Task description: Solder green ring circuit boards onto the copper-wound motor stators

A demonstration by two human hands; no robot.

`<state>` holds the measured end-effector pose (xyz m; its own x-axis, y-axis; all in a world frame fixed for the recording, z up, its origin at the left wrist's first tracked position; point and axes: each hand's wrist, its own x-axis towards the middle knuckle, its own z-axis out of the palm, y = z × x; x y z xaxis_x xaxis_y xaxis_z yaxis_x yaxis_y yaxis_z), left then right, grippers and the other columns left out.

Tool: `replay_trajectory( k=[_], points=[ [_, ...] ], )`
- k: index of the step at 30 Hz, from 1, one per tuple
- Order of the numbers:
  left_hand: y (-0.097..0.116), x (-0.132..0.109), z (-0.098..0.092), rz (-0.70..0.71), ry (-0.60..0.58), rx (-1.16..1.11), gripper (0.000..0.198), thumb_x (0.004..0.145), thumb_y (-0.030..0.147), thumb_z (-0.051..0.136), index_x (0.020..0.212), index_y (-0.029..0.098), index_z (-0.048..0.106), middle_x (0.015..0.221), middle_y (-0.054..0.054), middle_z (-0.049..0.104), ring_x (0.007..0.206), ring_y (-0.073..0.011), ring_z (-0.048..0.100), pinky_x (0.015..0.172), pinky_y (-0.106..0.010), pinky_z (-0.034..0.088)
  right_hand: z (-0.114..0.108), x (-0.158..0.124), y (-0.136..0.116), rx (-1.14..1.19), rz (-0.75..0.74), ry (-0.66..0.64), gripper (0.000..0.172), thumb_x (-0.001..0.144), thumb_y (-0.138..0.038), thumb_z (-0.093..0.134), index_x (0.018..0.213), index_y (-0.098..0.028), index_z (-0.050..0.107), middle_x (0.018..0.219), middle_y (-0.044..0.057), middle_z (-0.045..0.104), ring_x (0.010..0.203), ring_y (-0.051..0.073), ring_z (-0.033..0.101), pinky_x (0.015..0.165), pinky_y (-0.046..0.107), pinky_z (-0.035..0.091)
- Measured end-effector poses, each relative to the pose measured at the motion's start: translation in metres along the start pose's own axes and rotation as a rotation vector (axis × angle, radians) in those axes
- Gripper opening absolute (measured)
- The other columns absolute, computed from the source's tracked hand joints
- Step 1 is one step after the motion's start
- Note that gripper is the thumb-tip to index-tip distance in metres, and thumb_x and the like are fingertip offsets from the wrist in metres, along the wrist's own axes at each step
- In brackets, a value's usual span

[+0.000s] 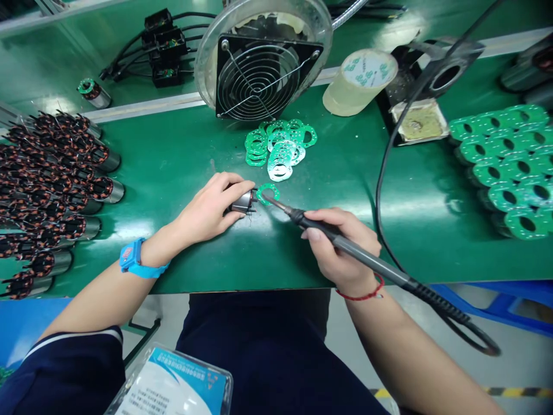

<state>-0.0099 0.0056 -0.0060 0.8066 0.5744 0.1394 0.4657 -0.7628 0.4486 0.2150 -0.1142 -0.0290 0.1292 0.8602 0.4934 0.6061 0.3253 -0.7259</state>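
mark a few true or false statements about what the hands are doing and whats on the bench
1. The right hand holds a soldering iron with its tip at a green ring. True.
2. The left hand lies flat and empty on the table. False: it grips a small motor part right beside the ring.
3. The blue strap is on the right wrist. False: it is on the left wrist; the right wrist has a red string.
4. A fan stands behind the loose pile of green rings. True.
5. The roll of tape sits left of the fan. False: it sits to its right.
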Motion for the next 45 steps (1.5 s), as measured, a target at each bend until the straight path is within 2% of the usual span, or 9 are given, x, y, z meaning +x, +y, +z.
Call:
replay_trajectory(
  k=[5,12,19,24,28,33,39,42,45],
  points=[
    [0.000,0.000,0.000,0.010,-0.010,0.010,0.046,0.086,0.019,0.058,0.131,0.022,0.047,0.126,-0.012,0.054,0.114,-0.0266,0.051,0.098,-0.046,0.046,0.000,0.002,0.003,-0.101,0.021,0.064,0.020,0.088,-0.031,0.059,0.108,-0.026,0.063,0.093,0.007,0.070,0.081,0.023,0.068,0.073,0.042,0.056],
    [0.000,-0.001,0.002,0.026,0.016,0.014,0.044,0.086,0.019,0.059,0.129,0.019,0.049,0.124,-0.013,0.054,0.114,-0.0265,0.051,0.096,-0.045,0.047,0.002,0.003,-0.002,-0.093,0.062,-0.132,0.036,0.095,-0.032,0.054,0.131,-0.029,0.053,0.108,0.005,0.073,0.089,0.022,0.072,0.083,0.039,0.057],
    [0.011,-0.002,-0.002,-0.256,0.099,-0.293,0.044,0.078,0.031,0.069,0.116,0.018,0.052,0.114,-0.009,0.060,0.105,-0.0240,0.056,0.093,-0.041,0.049,0.011,0.018,-0.013,-0.102,0.272,-0.257,0.026,0.093,-0.030,0.053,0.119,-0.027,0.054,0.093,0.003,0.073,0.086,0.022,0.072,0.079,0.037,0.056],
    [0.013,-0.009,-0.002,-0.293,0.011,-0.641,0.048,0.077,0.036,0.070,0.117,0.020,0.049,0.114,-0.007,0.061,0.100,-0.0207,0.060,0.087,-0.036,0.051,0.034,0.023,-0.021,0.186,0.346,-0.066,0.030,0.091,-0.033,0.057,0.118,-0.026,0.047,0.097,0.004,0.071,0.092,0.019,0.071,0.082,0.035,0.057],
    [0.005,-0.011,0.002,-0.129,-0.051,-0.512,0.051,0.080,0.029,0.068,0.125,0.019,0.048,0.124,-0.010,0.059,0.112,-0.0237,0.057,0.095,-0.039,0.046,0.046,0.024,-0.026,0.404,0.355,0.048,0.025,0.095,-0.034,0.050,0.118,-0.028,0.042,0.093,0.003,0.071,0.091,0.019,0.071,0.075,0.034,0.058],
    [0.004,-0.007,0.004,-0.040,-0.075,-0.155,0.046,0.081,0.038,0.070,0.119,0.018,0.055,0.115,-0.010,0.065,0.110,-0.0285,0.055,0.098,-0.044,0.037,0.047,0.026,-0.025,0.385,0.266,-0.133,0.032,0.093,-0.037,0.054,0.121,-0.026,0.044,0.087,0.002,0.069,0.073,0.017,0.068,0.063,0.032,0.055],
    [-0.001,-0.010,-0.003,-0.027,-0.149,-0.160,0.047,0.086,0.038,0.065,0.127,0.018,0.052,0.122,-0.012,0.062,0.112,-0.0278,0.055,0.095,-0.041,0.038,0.033,0.017,-0.023,0.046,0.160,-0.287,0.049,0.086,-0.032,0.063,0.129,-0.026,0.041,0.129,0.013,0.059,0.118,0.026,0.059,0.094,0.046,0.051],
    [-0.008,-0.013,-0.010,0.002,-0.145,-0.238,0.038,0.090,0.033,0.059,0.125,0.019,0.055,0.121,-0.010,0.064,0.112,-0.0252,0.056,0.097,-0.039,0.040,0.023,0.017,-0.019,-0.010,0.286,-0.426,0.047,0.087,-0.040,0.061,0.129,-0.025,0.043,0.116,0.011,0.065,0.095,0.024,0.067,0.083,0.044,0.056],
    [-0.012,-0.014,-0.015,0.010,-0.135,-0.352,0.029,0.095,0.030,0.050,0.119,0.018,0.059,0.117,-0.009,0.066,0.110,-0.0222,0.058,0.099,-0.039,0.041,0.016,0.024,-0.017,-0.036,0.289,-0.402,0.055,0.085,-0.047,0.063,0.131,-0.025,0.042,0.109,0.009,0.065,0.081,0.020,0.064,0.074,0.040,0.056]
  ],
)
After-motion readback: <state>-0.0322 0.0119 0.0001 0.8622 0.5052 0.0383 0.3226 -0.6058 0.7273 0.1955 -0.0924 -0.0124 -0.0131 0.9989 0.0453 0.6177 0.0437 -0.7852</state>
